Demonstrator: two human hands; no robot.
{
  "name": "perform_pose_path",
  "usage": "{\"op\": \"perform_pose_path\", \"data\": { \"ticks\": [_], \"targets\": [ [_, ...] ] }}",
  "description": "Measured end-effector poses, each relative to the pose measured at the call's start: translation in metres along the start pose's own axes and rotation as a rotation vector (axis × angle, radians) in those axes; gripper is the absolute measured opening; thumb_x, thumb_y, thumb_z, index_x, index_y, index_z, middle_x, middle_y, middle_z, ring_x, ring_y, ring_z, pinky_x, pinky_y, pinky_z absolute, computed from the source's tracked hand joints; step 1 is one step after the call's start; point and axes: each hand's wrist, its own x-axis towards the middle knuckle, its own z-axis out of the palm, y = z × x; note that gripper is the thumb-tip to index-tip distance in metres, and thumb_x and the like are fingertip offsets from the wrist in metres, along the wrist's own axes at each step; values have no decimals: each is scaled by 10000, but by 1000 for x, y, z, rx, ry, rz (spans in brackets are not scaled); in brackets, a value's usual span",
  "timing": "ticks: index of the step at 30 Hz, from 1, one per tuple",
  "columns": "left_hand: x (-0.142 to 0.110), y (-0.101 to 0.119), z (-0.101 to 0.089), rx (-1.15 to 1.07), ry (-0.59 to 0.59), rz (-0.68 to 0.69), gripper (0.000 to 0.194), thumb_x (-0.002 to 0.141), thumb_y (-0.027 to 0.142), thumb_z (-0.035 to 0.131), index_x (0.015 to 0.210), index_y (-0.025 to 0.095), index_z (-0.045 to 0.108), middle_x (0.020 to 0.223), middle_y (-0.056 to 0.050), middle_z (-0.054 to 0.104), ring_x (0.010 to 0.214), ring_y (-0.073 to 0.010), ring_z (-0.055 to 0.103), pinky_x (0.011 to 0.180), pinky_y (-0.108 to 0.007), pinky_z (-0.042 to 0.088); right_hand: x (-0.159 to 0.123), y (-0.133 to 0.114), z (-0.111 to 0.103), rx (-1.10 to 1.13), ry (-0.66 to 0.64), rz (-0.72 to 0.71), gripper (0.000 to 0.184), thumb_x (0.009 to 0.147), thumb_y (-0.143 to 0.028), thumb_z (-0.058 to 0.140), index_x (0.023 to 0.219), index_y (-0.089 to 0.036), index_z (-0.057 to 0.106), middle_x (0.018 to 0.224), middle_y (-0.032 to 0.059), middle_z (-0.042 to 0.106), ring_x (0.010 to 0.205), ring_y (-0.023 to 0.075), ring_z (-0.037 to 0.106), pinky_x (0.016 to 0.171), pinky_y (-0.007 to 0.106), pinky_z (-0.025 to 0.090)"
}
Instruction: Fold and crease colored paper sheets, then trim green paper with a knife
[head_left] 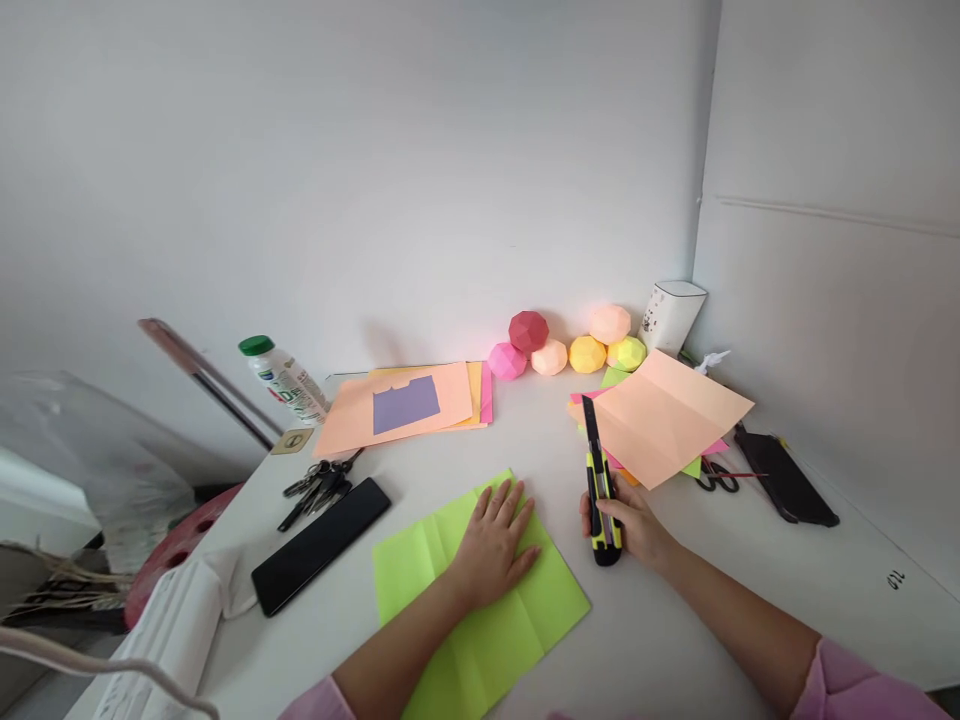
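A creased sheet of lime-green paper [427, 560] lies on the white table in front of me. My left hand [491, 548] rests flat on it, fingers spread. To the right of the sheet, my right hand [628, 522] is wrapped around a black and yellow utility knife [600, 490], held with its blade end pointing away from me. A peach sheet [660, 415] tops a pile of coloured papers just beyond the knife.
Behind stand several faceted paper balls [529, 331] and a white box [671, 315]. A phone [322, 545], keys [322, 490], stacked paper [345, 420] and a bottle [281, 375] are on the left. Scissors [718, 480] and a black case [787, 478] lie right.
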Motion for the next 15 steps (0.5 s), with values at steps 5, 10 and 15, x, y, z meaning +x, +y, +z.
{"op": "perform_pose_path", "data": {
  "ticks": [5, 10, 15],
  "targets": [
    [0, 0, 1, -5, 6, 0, 644, 947, 563, 315, 1480, 203, 306, 1553, -121, 256, 1439, -331, 197, 1141, -544, 211, 1, -3, 3, 14, 76, 13, 267, 849, -430, 604, 854, -213, 449, 743, -5, 635, 580, 157, 614, 607, 323, 497],
    [0, 0, 0, -8, -2, 1, 641, 945, 564, 321, 1477, 205, 313, 1554, -126, 248, 1438, -333, 197, 1138, -549, 222, 2, -1, 0, 53, 87, 42, 360, 846, -543, 593, 963, -215, 504, 713, -11, 644, 484, 118, 543, 501, 272, 453],
    [1, 2, -5, -1, -44, -12, 646, 951, 564, 297, 1466, 176, 336, 1551, -140, 248, 1437, -342, 194, 1135, -554, 226, 2, -3, 0, 55, 89, 65, 380, 803, -531, 659, 913, -187, 542, 755, 9, 657, 503, 101, 542, 507, 255, 445]
  ]
}}
